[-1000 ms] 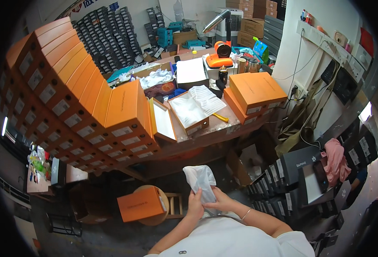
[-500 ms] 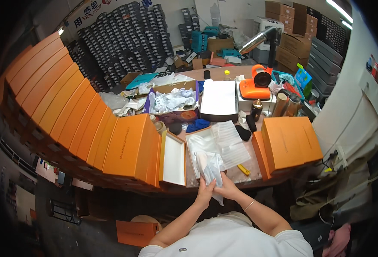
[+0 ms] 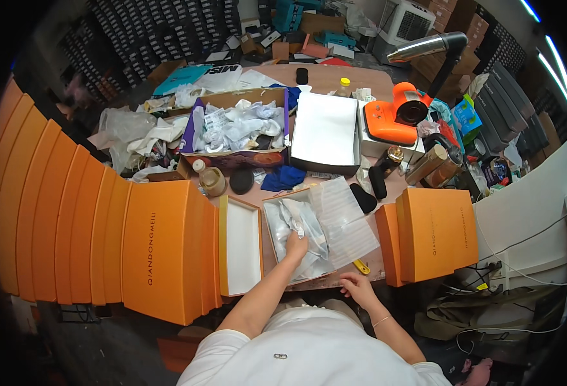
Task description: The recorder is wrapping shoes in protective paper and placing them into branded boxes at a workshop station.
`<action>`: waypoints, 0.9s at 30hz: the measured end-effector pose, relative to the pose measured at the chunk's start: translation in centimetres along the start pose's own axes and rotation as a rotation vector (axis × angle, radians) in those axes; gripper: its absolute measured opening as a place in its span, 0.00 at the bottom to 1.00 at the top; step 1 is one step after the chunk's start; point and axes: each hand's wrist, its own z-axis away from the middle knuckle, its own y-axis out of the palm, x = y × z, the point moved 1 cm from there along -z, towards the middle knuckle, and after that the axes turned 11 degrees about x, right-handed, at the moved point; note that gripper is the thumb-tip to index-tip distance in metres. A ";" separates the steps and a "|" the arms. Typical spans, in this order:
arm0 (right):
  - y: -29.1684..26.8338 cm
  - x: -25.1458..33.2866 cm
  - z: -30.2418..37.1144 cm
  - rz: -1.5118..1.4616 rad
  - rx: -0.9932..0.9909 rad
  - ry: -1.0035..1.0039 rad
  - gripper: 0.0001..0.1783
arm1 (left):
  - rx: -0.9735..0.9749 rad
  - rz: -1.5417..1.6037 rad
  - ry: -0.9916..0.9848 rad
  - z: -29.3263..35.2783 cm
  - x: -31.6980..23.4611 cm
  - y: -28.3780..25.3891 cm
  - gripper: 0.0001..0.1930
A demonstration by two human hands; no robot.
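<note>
An open shoe box (image 3: 309, 275) sits at the table's near edge, lined with thin translucent wrapping sheet (image 3: 344, 222) that spreads over its right side. Inside lies a pale bundle in translucent wrapping (image 3: 293, 212); what it wraps is mostly hidden. My left hand (image 3: 297, 246) is closed on the near part of this bundle. By the table's front edge, my right hand (image 3: 357, 288) is empty, its fingers loosely bent and apart. Just beyond it lies a yellow utility knife (image 3: 361, 266). Left of the box stands an orange-edged box lid (image 3: 242, 248), white inside.
Orange boxes (image 3: 158, 251) line the left in a long row; more orange boxes (image 3: 434, 231) stand at right. Farther back are a purple box of crumpled paper (image 3: 190, 132), a white-topped box (image 3: 325, 128), an orange blower (image 3: 393, 122) and a bottle (image 3: 211, 180).
The wrapped bundle has gone from both hands at the table edge into the box. My left hand reached forward with it; my right hand let go and drew back right. The view tilted down.
</note>
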 end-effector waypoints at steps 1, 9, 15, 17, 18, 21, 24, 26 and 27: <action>-1.0 -1.1 -0.1 -0.039 -0.125 -0.012 0.12 | 0.074 0.101 -0.075 -0.3 -0.1 -0.5 0.23; -2.8 0.8 -11.0 -0.024 -0.136 0.106 0.15 | -0.173 0.072 0.036 0.9 -1.2 -0.6 0.35; -1.1 8.7 -10.8 0.203 0.076 -0.492 0.38 | -0.196 0.349 -0.069 0.4 -4.2 0.3 0.26; -1.7 7.5 -11.4 0.376 0.136 -0.535 0.38 | -0.334 0.161 -0.155 -3.2 0.2 1.6 0.25; -2.1 6.9 -11.8 0.456 0.162 -0.555 0.38 | -0.348 0.062 -0.127 -3.3 0.8 1.9 0.23; -2.2 9.1 -10.9 0.617 0.188 -0.615 0.40 | -0.144 0.645 0.085 -2.6 2.3 1.3 0.18; 0.3 11.3 -10.5 0.758 0.176 -0.768 0.43 | 0.264 1.060 0.084 -4.7 9.4 -1.9 0.15; 1.7 10.9 -11.3 0.966 0.188 -0.810 0.44 | 0.197 0.939 -0.053 -2.0 2.6 -2.6 0.18; 2.6 10.7 -11.6 1.068 0.204 -0.835 0.45 | 0.041 0.720 0.075 0.9 -0.7 -3.4 0.19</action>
